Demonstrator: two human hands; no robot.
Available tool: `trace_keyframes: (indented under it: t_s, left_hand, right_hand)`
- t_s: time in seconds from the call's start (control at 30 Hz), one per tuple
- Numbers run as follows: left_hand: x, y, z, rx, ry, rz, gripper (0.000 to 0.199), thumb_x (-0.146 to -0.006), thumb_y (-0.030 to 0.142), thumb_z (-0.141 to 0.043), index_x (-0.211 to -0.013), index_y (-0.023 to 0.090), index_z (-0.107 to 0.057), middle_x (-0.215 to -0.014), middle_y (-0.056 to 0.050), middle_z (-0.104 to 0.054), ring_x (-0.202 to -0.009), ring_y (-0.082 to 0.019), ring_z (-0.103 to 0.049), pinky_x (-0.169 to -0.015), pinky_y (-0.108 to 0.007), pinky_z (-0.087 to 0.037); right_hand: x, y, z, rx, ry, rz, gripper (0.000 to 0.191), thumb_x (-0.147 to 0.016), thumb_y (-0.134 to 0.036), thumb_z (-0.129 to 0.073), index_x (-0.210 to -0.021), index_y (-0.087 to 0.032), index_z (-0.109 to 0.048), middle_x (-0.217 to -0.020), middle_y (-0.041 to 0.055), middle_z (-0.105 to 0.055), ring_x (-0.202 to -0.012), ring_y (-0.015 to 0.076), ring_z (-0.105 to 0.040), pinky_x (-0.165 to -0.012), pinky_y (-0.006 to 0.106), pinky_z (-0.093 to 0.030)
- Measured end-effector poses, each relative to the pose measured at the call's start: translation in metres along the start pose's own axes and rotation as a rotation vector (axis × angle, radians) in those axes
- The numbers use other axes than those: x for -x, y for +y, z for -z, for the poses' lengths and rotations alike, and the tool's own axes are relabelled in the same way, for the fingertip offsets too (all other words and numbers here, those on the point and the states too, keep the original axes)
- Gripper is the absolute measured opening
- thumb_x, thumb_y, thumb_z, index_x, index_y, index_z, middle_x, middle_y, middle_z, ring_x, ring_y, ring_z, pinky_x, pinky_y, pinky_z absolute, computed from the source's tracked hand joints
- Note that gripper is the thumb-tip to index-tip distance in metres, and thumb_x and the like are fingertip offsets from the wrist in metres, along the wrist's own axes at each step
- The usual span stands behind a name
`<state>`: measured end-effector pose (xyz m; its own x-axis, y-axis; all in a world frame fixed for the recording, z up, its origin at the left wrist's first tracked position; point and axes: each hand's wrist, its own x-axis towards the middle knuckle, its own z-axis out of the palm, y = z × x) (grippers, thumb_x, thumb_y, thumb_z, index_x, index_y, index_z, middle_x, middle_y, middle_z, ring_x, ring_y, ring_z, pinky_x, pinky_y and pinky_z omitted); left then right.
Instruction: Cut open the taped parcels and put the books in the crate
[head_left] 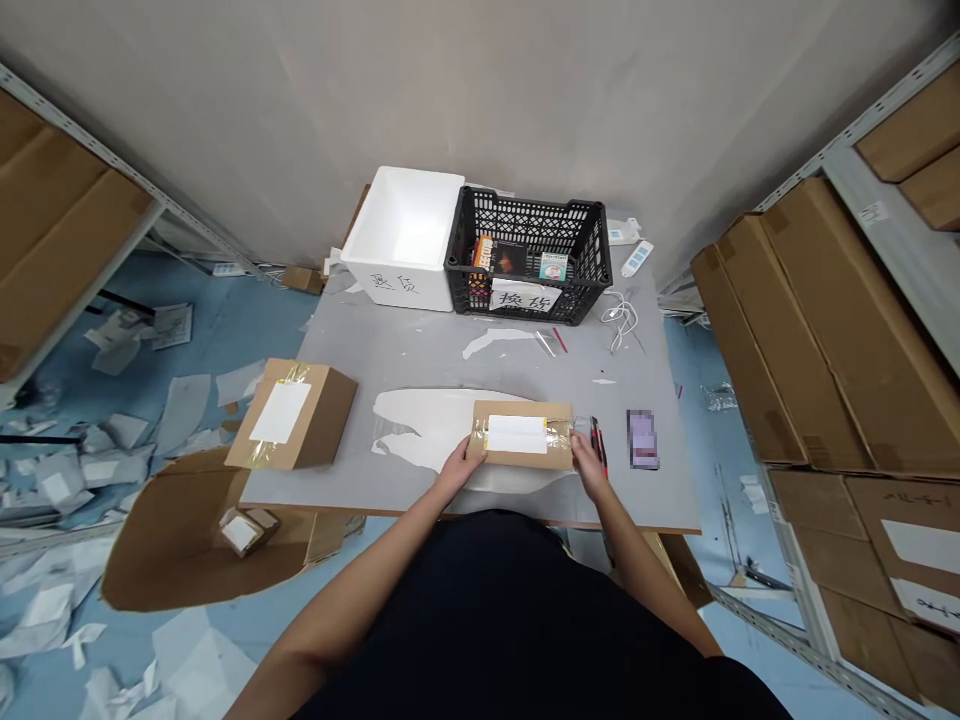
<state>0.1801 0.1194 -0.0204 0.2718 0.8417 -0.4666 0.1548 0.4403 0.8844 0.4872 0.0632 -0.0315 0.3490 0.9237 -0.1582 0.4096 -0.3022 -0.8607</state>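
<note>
Cardboard in hand: a taped cardboard box lies on the grey worktable at 12 o'clock, just ahead of the person's body, with a white label on top.
Left hand: the left hand is spread over the box's near left corner, its fingers pressed on the top and side.
Right hand: the right hand grips the box's right end, its fingers curled against the clear tape; exact finger contact is partly hidden.
Box state: the top is closed, labelled and banded with tape; its underside cannot be seen.
Things: a second labelled carton sits at 10 o'clock, and a white plastic sheet lies under and beside the held box. Red-handled scissors lie touching distance from the right hand at 2 o'clock, near a pixelated card.
Rest: a black plastic crate of books stands at 12 o'clock beside a white foam box, with a white cable at 1 o'clock. A small parcel rests on a flattened cardboard sheet at 8 o'clock, and paper scraps cover the floor at 9 o'clock.
</note>
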Motion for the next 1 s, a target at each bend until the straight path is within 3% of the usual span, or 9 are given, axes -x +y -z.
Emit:
trace_keyframes:
  t_s: [0.1, 0.2, 0.4, 0.53, 0.63, 0.77, 0.87, 1.0]
  left_hand:
    - [0.001, -0.003, 0.002, -0.076, 0.129, -0.010, 0.060, -0.075, 0.051, -0.066, -0.125, 0.021, -0.053, -0.127, -0.010, -0.060, -0.112, -0.025, -0.059, -0.098, -0.039, -0.043]
    - [0.003, -0.005, 0.006, -0.113, 0.160, 0.013, 0.059, -0.075, 0.051, -0.067, -0.123, 0.020, -0.054, -0.121, -0.011, -0.062, -0.107, -0.025, -0.060, -0.095, -0.038, -0.045]
    - [0.002, -0.006, 0.002, -0.123, 0.201, 0.038, 0.061, -0.074, 0.055, -0.067, -0.122, 0.019, -0.056, -0.126, -0.012, -0.060, -0.107, -0.025, -0.061, -0.094, -0.036, -0.045]
    - [0.000, -0.010, -0.001, -0.147, 0.212, 0.064, 0.063, -0.075, 0.056, -0.065, -0.123, 0.017, -0.055, -0.128, -0.012, -0.060, -0.108, -0.025, -0.061, -0.093, -0.036, -0.045]
    - [0.001, -0.008, -0.003, -0.161, 0.235, 0.092, 0.063, -0.075, 0.056, -0.065, -0.123, 0.017, -0.056, -0.124, -0.012, -0.063, -0.106, -0.025, -0.062, -0.093, -0.037, -0.045]
    - [0.006, -0.001, -0.007, -0.185, 0.274, 0.130, 0.060, -0.076, 0.055, -0.064, -0.122, 0.017, -0.057, -0.121, -0.012, -0.065, -0.106, -0.026, -0.062, -0.093, -0.037, -0.046]
    - [0.008, 0.003, -0.011, -0.177, 0.277, 0.135, 0.061, -0.076, 0.057, -0.063, -0.122, 0.017, -0.058, -0.121, -0.013, -0.064, -0.108, -0.027, -0.061, -0.092, -0.037, -0.046]
    - [0.009, 0.001, -0.015, -0.142, 0.289, 0.144, 0.063, -0.078, 0.060, -0.061, -0.124, 0.018, -0.056, -0.125, -0.013, -0.062, -0.111, -0.027, -0.059, -0.091, -0.037, -0.046]
  right_hand:
    - [0.004, 0.009, -0.027, -0.112, -0.081, -0.123, 0.061, -0.092, -0.062, -0.030, -0.118, -0.020, -0.065, -0.107, 0.0107, -0.072, -0.093, 0.0237, -0.068, -0.080, 0.038, -0.053]
    - [0.004, 0.020, -0.034, -0.030, 0.017, -0.158, 0.057, -0.089, -0.059, -0.035, -0.109, -0.018, -0.068, -0.104, 0.0114, -0.072, -0.097, 0.0257, -0.066, -0.085, 0.040, -0.051]
    - [0.005, 0.052, 0.005, 0.199, 0.262, -0.267, 0.059, -0.083, -0.043, -0.045, -0.131, -0.011, -0.051, -0.133, 0.0211, -0.053, -0.125, 0.0324, -0.046, -0.106, 0.049, -0.031]
    - [0.006, 0.069, 0.021, 0.449, 0.239, -0.469, 0.060, -0.080, -0.032, -0.052, -0.137, -0.012, -0.046, -0.131, 0.0218, -0.052, -0.124, 0.0327, -0.047, -0.104, 0.043, -0.031]
    - [0.003, 0.077, 0.026, 0.423, 0.224, -0.513, 0.057, -0.078, -0.031, -0.054, -0.132, -0.012, -0.050, -0.128, 0.0226, -0.053, -0.121, 0.0340, -0.049, -0.102, 0.045, -0.033]
    - [-0.005, 0.083, 0.034, 0.307, 0.176, -0.543, 0.048, -0.074, -0.033, -0.059, -0.117, -0.012, -0.058, -0.110, 0.0198, -0.061, -0.108, 0.0329, -0.059, -0.090, 0.044, -0.045]
    - [-0.007, 0.083, 0.040, 0.158, 0.114, -0.537, 0.038, -0.074, -0.038, -0.060, -0.103, -0.014, -0.059, -0.084, 0.0107, -0.066, -0.082, 0.0268, -0.067, -0.071, 0.038, -0.053]
    - [0.000, 0.068, 0.043, -0.032, 0.083, -0.470, 0.043, -0.082, -0.051, -0.051, -0.108, -0.016, -0.051, -0.073, 0.0015, -0.064, -0.056, 0.0160, -0.063, -0.052, 0.028, -0.052]
